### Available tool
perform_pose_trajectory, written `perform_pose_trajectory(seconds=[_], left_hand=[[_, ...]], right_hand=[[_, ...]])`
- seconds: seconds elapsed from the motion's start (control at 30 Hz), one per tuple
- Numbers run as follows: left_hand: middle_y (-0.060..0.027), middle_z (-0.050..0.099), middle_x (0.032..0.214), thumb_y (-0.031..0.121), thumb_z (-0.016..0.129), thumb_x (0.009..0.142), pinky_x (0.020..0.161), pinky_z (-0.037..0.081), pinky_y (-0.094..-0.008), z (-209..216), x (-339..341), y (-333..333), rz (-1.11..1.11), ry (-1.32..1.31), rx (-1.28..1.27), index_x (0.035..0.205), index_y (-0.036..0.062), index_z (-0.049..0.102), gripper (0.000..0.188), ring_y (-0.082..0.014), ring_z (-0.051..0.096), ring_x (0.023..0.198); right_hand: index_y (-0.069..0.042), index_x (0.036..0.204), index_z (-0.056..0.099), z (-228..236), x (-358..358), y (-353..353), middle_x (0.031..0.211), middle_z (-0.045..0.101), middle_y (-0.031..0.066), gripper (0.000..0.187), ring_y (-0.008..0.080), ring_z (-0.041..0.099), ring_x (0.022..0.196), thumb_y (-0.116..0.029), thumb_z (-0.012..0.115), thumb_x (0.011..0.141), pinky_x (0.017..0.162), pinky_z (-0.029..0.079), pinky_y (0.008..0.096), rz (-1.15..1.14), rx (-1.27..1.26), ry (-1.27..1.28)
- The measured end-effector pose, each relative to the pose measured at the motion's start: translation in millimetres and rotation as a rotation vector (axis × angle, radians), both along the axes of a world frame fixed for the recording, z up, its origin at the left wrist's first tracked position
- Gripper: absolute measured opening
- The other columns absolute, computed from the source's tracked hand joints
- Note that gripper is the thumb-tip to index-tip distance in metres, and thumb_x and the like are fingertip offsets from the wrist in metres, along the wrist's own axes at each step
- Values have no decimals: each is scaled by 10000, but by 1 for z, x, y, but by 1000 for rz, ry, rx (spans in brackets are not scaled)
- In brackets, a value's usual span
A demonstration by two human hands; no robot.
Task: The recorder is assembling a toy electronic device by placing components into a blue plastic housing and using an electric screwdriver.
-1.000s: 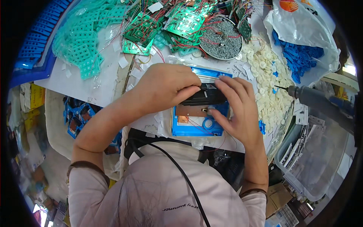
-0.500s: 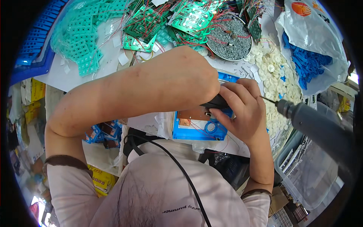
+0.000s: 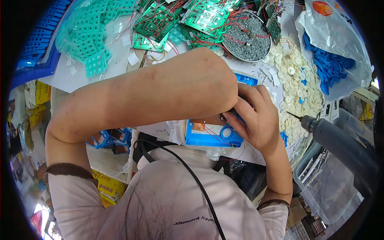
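A blue plastic housing [image 3: 212, 141] lies on the bench in front of me, holding a brown circuit board [image 3: 211, 121] with thin red wires and a round ring. Over its upper part, my left hand [image 3: 220, 82] is bent at the wrist, and its fingers are hidden behind the wrist. My right hand [image 3: 259, 116] reaches over the housing's right side. Its fingers are curled, thumb and forefinger close together against something dark that I cannot make out. At the right an electric screwdriver [image 3: 340, 138] points its thin bit toward the work, touched by neither hand.
Green circuit boards [image 3: 156, 23] with red wires and a round tray of screws [image 3: 250, 42] stand behind the work. White round parts [image 3: 294, 80] spread at the right, near a bag of blue pieces [image 3: 330, 64]. Turquoise pads [image 3: 96, 52] lie far left; a clear bin [image 3: 326, 188] stands lower right.
My right fingers have curled in closer to my left wrist. The black part seen between the hands is now almost wholly covered. The whole view has shifted slightly.
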State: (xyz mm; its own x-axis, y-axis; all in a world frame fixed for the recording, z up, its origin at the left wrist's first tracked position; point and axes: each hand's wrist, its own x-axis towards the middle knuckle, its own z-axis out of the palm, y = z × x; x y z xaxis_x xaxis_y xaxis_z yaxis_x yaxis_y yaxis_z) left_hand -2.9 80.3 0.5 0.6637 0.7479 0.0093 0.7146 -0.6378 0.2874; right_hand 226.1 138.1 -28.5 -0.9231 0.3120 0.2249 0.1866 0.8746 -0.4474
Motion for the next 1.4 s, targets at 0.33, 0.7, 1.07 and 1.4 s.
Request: perform_pose_trajectory(seconds=[0.33,0.7,1.07,1.4], left_hand=[[-83,606,861,153,680,827,607,527,-353,8,4,-31,150,-8,-93,988,-16,641,236,-242,661,782],[-146,553,1006,79,660,866,676,536,-392,-4,21,-58,382,-266,-138,1242,-97,578,423,-308,632,822],[-124,579,889,108,668,866,646,510,-420,-7,11,-44,310,-249,-130,1003,3,631,176,-332,626,765],[-123,606,826,114,697,863,692,491,-451,-27,2,-19,392,-401,-132,866,24,619,119,-340,619,792]], right_hand=[[-163,1156,674,12,-2,-7,1121,627,61,385,262,599,917,-173,749,778,634,556,337,-35,115,-157],[-173,1167,684,8,4,-10,1145,642,42,410,244,616,924,-163,727,760,592,545,306,-52,167,-111],[-140,1204,688,13,4,-24,1176,668,95,451,257,637,896,-139,720,755,620,558,303,-142,243,-123],[-97,1167,704,9,4,-20,1111,672,106,404,268,635,876,-142,717,766,621,558,318,-119,238,-74]])
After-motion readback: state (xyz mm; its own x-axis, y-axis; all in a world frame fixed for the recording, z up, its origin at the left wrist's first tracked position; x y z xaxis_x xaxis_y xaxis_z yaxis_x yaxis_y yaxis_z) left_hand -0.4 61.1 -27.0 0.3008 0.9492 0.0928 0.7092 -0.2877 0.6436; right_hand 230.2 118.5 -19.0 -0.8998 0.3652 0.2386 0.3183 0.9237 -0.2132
